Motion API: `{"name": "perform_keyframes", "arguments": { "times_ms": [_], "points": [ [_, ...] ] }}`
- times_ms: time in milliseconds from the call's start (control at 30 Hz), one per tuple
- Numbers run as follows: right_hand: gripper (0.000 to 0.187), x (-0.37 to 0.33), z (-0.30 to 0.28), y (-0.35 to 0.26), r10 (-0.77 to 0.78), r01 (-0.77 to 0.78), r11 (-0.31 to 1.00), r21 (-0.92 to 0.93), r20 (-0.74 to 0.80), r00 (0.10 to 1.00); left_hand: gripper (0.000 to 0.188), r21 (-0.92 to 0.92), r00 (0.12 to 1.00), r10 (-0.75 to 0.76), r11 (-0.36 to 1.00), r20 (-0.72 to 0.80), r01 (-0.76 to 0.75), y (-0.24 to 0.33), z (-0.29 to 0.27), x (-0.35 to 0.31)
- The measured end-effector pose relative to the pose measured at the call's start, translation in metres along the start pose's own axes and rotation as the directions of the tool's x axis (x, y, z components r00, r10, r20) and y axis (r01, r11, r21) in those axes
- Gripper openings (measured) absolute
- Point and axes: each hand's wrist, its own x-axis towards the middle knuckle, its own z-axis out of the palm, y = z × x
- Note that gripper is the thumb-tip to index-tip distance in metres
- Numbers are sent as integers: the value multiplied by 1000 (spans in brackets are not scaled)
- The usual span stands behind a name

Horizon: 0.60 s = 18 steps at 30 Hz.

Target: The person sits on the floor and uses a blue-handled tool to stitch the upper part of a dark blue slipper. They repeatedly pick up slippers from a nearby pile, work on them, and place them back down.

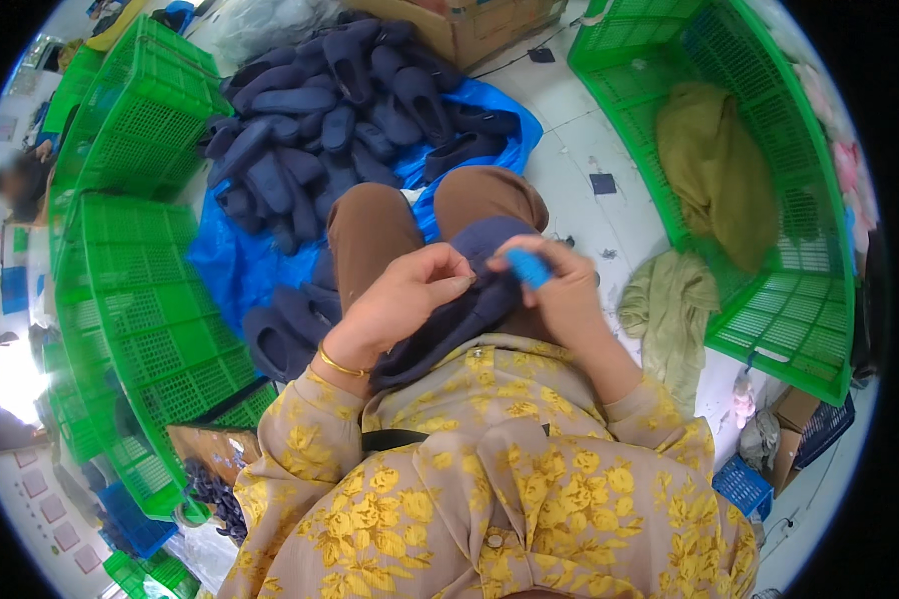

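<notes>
dark shoes (pixel 340 125) lie on blue sheeting (pixel 232 252) over pale floor (pixel 566 135) (green crates (pixel 155 329) alongside)

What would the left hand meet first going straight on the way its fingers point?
The left hand would probably meet the right hand, across a small gap; depth is unclear, so it might brush the dark blue item beneath first.
</notes>
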Motion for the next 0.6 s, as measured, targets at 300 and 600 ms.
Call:
{"name": "perform_keyframes", "arguments": {
  "times_ms": [300,600],
  "points": [
    [16,-9,-122,52,379,-202,621,757,-64,923,10,-491,987,-11,867,162,90,-8,-16,-4],
    [15,-22,-115,43,299,-120,666,736,-116,947,33,117,970,-20,992,-243,50,-8,15,16]
  ]
}}
